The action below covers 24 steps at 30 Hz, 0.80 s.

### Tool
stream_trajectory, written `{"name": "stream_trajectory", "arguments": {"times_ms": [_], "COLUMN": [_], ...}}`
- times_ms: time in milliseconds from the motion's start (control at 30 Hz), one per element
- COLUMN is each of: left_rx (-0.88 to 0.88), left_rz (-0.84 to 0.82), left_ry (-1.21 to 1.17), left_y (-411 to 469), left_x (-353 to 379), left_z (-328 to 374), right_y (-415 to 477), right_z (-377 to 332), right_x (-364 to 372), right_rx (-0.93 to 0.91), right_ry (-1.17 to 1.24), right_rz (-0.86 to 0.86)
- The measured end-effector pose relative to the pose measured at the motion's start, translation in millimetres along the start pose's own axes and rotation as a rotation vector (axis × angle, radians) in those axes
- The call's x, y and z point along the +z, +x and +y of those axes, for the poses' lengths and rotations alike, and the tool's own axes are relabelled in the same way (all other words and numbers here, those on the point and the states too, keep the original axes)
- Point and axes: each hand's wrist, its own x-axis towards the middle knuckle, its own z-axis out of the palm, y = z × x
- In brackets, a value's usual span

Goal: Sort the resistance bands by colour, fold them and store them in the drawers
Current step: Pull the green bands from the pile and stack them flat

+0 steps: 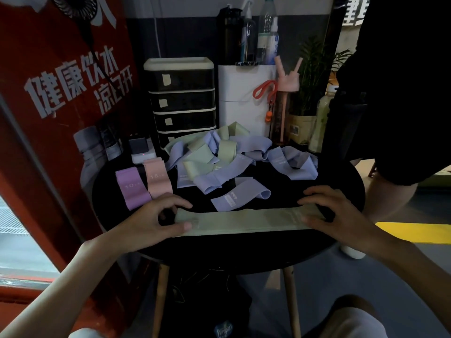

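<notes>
Here we hold the green band (244, 222) flat at six o'clock on the table (244, 254); our left hand (151, 223) pinches its nine o'clock end, and our right hand (334, 211) seemingly grips the three o'clock end.

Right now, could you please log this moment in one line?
left hand: holds long pale-green fabric resistance band, left end | right hand: holds right end | black drawer unit: shut

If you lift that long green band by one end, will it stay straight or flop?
It would probably flop: the bands in the pile twist and fold over themselves. The green band lies thin and flat on the table, so it is likely light. Being cloth-like, it probably won't roll or slide.
</notes>
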Motion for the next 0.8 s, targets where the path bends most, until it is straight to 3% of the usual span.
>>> {"name": "stream_trajectory", "arguments": {"times_ms": [100, 300, 500, 667, 800], "left_rx": [0.028, 0.087, 0.079, 0.078, 0.07], "left_rz": [0.009, -0.082, -0.113, -0.143, 0.022], "left_ry": [0.049, 0.133, 0.113, 0.102, 0.158], "left_y": [10, 17, 19, 29, 58], "left_x": [5, 12, 11, 5, -9], "left_z": [13, 17, 14, 22, 24], "right_y": [16, 39, 53, 69, 70], "right_z": [-21, -53, -60, -82, -84], "right_x": [5, 25, 30, 41, 68], "right_rx": [-0.116, -0.203, -0.24, -0.269, -0.269], "right_ry": [-0.083, 0.051, -0.049, 0.057, 0.042], "right_rz": [0.047, -0.196, -0.337, -0.238, -0.217]}}
